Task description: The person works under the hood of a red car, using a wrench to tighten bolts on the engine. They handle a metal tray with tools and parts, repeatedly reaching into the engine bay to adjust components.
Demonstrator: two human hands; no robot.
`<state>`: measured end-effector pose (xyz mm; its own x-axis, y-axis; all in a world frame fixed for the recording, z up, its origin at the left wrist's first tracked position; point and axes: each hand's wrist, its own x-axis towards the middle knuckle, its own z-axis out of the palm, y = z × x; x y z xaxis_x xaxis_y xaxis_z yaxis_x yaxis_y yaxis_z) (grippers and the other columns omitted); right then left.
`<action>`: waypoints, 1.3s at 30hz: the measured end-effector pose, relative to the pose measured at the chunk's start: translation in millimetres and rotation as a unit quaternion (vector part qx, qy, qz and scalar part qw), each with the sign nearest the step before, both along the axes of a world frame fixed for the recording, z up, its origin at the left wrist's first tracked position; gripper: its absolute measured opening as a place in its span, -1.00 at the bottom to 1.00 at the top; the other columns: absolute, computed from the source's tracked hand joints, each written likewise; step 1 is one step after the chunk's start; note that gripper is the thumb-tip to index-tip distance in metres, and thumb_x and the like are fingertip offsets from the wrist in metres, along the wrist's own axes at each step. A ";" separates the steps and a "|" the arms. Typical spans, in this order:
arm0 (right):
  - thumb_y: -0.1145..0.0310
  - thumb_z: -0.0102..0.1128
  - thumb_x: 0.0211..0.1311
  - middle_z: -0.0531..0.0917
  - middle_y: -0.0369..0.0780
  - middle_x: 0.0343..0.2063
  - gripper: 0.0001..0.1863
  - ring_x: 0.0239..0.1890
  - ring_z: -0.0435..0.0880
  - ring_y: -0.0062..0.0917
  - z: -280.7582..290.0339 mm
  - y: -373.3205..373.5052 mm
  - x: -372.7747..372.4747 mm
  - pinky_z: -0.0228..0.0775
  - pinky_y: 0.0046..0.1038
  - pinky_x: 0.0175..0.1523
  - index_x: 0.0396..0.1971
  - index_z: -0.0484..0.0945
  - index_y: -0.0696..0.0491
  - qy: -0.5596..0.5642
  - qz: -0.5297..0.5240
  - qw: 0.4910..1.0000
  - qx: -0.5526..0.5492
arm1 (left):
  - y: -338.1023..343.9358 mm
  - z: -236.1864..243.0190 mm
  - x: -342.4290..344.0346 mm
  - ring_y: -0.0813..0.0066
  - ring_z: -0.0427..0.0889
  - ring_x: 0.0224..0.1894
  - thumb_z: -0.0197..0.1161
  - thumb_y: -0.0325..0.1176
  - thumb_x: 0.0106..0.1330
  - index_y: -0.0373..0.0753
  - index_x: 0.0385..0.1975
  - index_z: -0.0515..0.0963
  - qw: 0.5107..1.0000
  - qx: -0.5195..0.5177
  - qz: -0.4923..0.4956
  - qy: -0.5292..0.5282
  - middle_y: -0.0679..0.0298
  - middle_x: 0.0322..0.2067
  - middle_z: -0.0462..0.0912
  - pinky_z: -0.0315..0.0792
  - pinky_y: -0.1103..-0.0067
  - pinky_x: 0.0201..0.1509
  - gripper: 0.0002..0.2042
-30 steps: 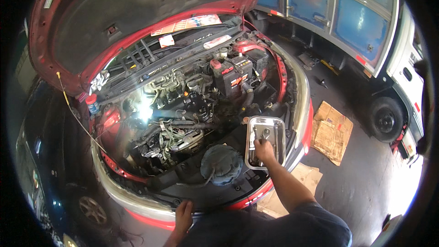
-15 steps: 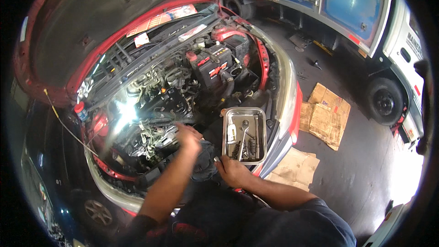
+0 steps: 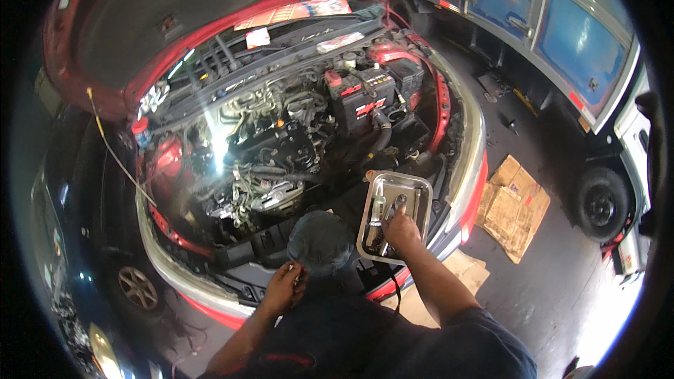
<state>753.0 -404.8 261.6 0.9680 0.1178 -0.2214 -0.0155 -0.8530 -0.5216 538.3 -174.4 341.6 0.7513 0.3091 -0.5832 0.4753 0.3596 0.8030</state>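
Observation:
My right hand (image 3: 403,231) is down in a shallow metal tray (image 3: 363,233), its fingers closed round the handle of a ratchet wrench (image 3: 401,201). The ratchet's head shows beyond the fingers; the handle is mostly covered. A small white bottle (image 3: 378,203) and dark springs or bolts (image 3: 378,242) lie beside it in the tray. My left hand (image 3: 282,289) is closed near the front edge of the engine bay. Something small and pale shows at its fingertips, too small to name. Just beyond it sits a dark, round, cloth-like thing (image 3: 319,242).
The open engine bay holds the engine (image 3: 274,151), a black battery (image 3: 361,102) and a bright lamp glare. A raised red hood (image 3: 232,7) arches over it. A red-capped bottle (image 3: 141,132) stands at left. Flattened cardboard (image 3: 516,203) lies on the floor by a truck (image 3: 600,49).
My left hand has drawn back from the engine toward me. My right hand has moved from the tray's near-left corner into the tray and onto the ratchet. The whole view has shifted.

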 end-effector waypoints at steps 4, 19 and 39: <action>0.24 0.19 0.16 0.57 0.19 -0.13 -0.22 -0.04 0.61 -0.04 -13.4 -0.5 2.3 0.43 -0.22 0.09 0.24 0.05 0.37 0.026 -0.003 1.000 0.005 | 9.5 -3.1 -13.4 0.70 0.32 -0.59 0.00 -0.10 0.46 -0.15 -0.14 0.51 0.996 0.034 -0.070 -0.052 0.41 -0.46 0.46 0.16 0.70 -0.60 -0.73; -0.03 -0.04 0.42 0.56 -0.24 -0.41 -0.50 -0.33 0.48 -0.60 109.3 -14.7 -94.7 0.37 -0.50 -0.22 -0.16 0.52 0.19 0.145 0.292 0.872 0.366 | -12.3 44.2 15.6 0.66 0.45 -0.31 0.15 -0.24 0.41 -0.30 -0.09 0.53 0.907 0.225 -0.242 -0.262 0.36 -0.38 0.54 0.37 0.66 -0.24 -0.74; -0.31 -0.21 0.32 0.63 0.13 -0.36 -0.19 -0.14 0.64 -0.12 60.2 -121.9 -145.5 0.38 -0.22 0.00 -0.21 0.58 0.27 0.166 -0.075 0.956 0.230 | -128.2 -59.2 203.8 0.12 0.64 -0.13 0.21 -0.09 0.23 -0.29 -0.25 0.58 0.580 0.683 -0.428 -0.120 0.06 -0.22 0.63 0.55 0.26 -0.12 -0.66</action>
<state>607.5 -526.7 321.9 0.8669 0.1427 -0.4776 -0.3489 -0.5105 -0.7859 742.1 -302.7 282.4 0.9791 -0.1871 -0.0802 -0.1747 -0.9745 0.1407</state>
